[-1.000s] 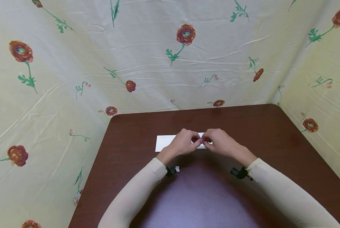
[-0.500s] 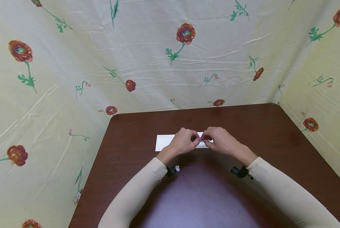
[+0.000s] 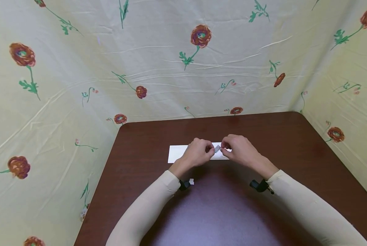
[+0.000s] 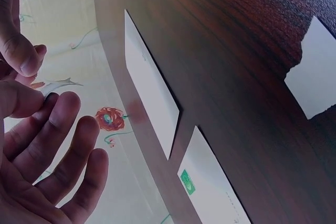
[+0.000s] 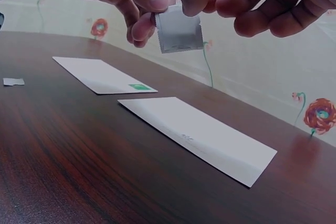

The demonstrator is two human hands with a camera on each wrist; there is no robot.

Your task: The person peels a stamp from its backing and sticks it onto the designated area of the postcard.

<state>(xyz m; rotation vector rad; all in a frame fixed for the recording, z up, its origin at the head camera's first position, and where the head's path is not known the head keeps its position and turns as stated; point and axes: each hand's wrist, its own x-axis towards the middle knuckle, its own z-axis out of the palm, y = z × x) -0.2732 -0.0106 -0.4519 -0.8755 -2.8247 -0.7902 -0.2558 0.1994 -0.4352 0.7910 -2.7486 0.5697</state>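
Observation:
Thumb and index finger of my left hand [image 3: 199,152] pinch a small whitish-grey square sachet [image 5: 179,32] with serrated edges, held above the table. In the head view the sachet shows in the gap between both hands. My right hand [image 3: 240,150] is just right of it, with thumb and index bent close to its upper edge. Whether those fingertips grip the sachet or some small piece is hard to see. In the right wrist view the right thumb overlaps the sachet's top corner. Two white paper cards [image 5: 100,74] lie flat under the hands, one with a green mark.
A torn white scrap of paper [image 3: 191,181] lies nearer the person, by the left wrist. The dark brown table [image 3: 263,133] is bounded by a flowered cloth [image 3: 159,61] at the back and sides. Black wrist cameras [image 3: 258,186] sit on the wrists.
The right hand has moved slightly right and up, away from the left. More of the sachet now shows between the hands. The left hand stays almost in place.

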